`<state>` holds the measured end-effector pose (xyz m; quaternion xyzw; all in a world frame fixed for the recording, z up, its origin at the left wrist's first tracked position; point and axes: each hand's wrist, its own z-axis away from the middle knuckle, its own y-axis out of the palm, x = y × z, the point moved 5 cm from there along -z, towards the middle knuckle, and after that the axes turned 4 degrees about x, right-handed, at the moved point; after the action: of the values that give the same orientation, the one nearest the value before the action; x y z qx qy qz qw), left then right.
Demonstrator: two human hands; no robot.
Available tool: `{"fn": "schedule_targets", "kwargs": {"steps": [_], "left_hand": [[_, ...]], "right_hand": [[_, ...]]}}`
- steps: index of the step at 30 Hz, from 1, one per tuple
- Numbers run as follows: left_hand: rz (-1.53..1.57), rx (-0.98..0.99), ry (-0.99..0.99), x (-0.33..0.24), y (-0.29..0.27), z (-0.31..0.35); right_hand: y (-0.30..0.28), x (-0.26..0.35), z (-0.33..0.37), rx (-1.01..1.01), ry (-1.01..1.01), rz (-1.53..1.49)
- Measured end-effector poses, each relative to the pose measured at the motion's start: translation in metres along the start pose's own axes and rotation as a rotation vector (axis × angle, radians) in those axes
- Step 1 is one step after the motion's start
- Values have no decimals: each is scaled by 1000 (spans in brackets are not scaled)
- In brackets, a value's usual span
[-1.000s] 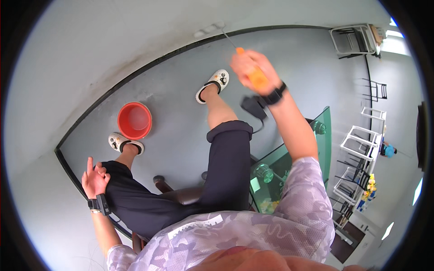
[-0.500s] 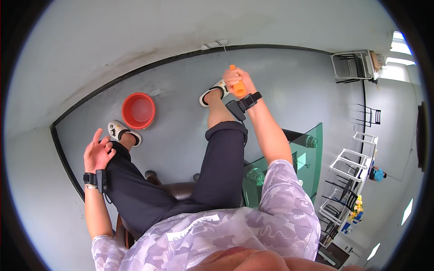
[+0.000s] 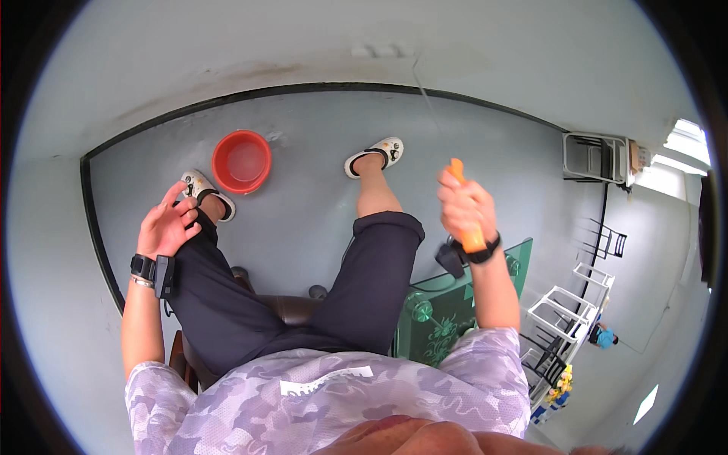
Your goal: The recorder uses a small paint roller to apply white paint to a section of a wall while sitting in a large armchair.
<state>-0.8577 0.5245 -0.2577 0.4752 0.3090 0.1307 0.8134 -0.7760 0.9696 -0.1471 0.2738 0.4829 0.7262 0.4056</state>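
Note:
My right hand [image 3: 467, 206] is wrapped round the orange handle of a paint roller [image 3: 382, 51]. Its thin metal rod runs up to a white roller head at the wall [image 3: 303, 45], blurred by motion. Whether the head touches the wall I cannot tell. Over my left knee, my left hand [image 3: 165, 227] rests palm up with its fingers apart and nothing in it. Beyond that hand, a red bucket [image 3: 265, 168] stands on the grey floor near my left shoe, with what looks like pale liquid inside.
I sit on a brown leather chair [image 3: 284, 309]. To my right stands a green glass table [image 3: 425, 334]. Farther right are white table frames [image 3: 565, 307], a black chair [image 3: 609, 241] and a person in blue [image 3: 604, 336]. Dark stains mark the wall above the black skirting [image 3: 303, 89].
My right hand has moved right and back toward me with the roller. The roller head has gone from the skirting up the wall. My left hand stays on the knee.

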Motion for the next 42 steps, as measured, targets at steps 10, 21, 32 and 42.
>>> {"fn": "schedule_targets", "kwargs": {"steps": [10,21,32,42], "left_hand": [[9,-6,-37,5,-6,-4],[74,52,-19,-1,-9,7],[75,31,-15,0,-12,4],[42,9,7,-3,-8,14]], "right_hand": [[-124,27,-95,95,42,-215],[26,-24,9,18,26,-35],[-128,7,-117,24,102,-246],[17,-43,-2,87,77,-5]]}}
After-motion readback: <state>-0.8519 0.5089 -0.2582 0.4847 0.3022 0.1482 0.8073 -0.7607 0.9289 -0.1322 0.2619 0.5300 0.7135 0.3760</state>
